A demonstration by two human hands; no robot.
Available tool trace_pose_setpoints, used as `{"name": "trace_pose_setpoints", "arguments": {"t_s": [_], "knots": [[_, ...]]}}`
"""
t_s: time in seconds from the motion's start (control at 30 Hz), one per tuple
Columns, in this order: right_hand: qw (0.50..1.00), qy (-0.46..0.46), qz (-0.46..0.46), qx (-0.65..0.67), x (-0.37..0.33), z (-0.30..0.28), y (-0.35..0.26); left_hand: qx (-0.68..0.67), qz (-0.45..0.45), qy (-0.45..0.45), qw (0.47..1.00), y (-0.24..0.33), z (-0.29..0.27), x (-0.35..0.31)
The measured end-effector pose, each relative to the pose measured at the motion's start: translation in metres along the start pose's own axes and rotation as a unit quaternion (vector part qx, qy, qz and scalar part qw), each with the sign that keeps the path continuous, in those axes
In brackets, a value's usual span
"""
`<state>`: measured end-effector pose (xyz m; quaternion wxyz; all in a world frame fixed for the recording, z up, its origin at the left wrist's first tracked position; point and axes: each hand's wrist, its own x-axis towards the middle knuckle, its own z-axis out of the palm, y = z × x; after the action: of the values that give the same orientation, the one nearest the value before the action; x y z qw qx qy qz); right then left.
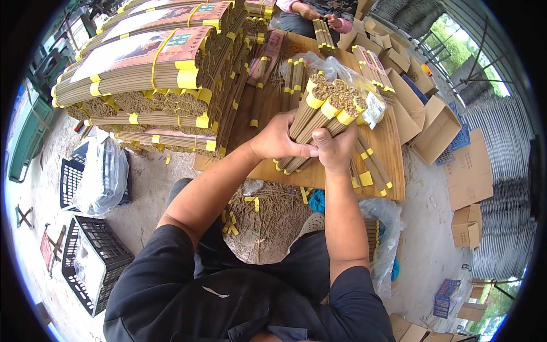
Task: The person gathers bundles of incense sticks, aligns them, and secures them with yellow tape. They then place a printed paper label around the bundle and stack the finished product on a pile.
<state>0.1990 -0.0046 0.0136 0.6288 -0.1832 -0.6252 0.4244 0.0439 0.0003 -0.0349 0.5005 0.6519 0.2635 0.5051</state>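
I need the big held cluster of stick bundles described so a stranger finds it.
Find the wooden table, then look right of the tall stick stack. There the left hand and right hand clasp a brown cluster banded yellow. Unlike the bundles lying beyond, its packed stick ends tilt upward.

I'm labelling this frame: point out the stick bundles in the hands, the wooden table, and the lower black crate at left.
Stick bundles (319, 121), head view: sticks below the yellow bands.
Wooden table (393, 154), head view: bare right part.
Black crate (111, 244), head view: mesh wall.
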Motion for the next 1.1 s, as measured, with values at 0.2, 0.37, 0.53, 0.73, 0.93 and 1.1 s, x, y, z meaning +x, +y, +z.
{"name": "trace_pose_setpoints", "arguments": {"t_s": [0.2,0.37,0.53,0.73,0.93,1.1], "knots": [[1.000,-0.003,0.019,-0.010,-0.004,-0.005,0.003,-0.014,0.007,-0.003,1.000,0.001,0.002,-0.001],[0.999,-0.019,0.013,-0.040,-0.003,-0.006,0.002,-0.002,0.014,-0.008,1.000,0.005,0.003,0.000],[0.999,-0.035,0.008,-0.017,-0.002,-0.007,-0.001,0.021,0.008,-0.047,0.999,0.004,-0.003,0.000],[0.998,-0.065,0.009,-0.008,0.000,-0.011,0.000,0.016,-0.038,-0.108,0.993,0.018,-0.012,0.007],[0.998,-0.056,0.012,-0.024,0.001,-0.010,-0.012,0.034,0.072,0.071,0.994,0.031,0.006,0.006],[0.997,-0.071,-0.014,-0.033,0.004,-0.008,-0.017,-0.010,0.022,-0.025,0.999,0.039,0.004,0.007]]}}
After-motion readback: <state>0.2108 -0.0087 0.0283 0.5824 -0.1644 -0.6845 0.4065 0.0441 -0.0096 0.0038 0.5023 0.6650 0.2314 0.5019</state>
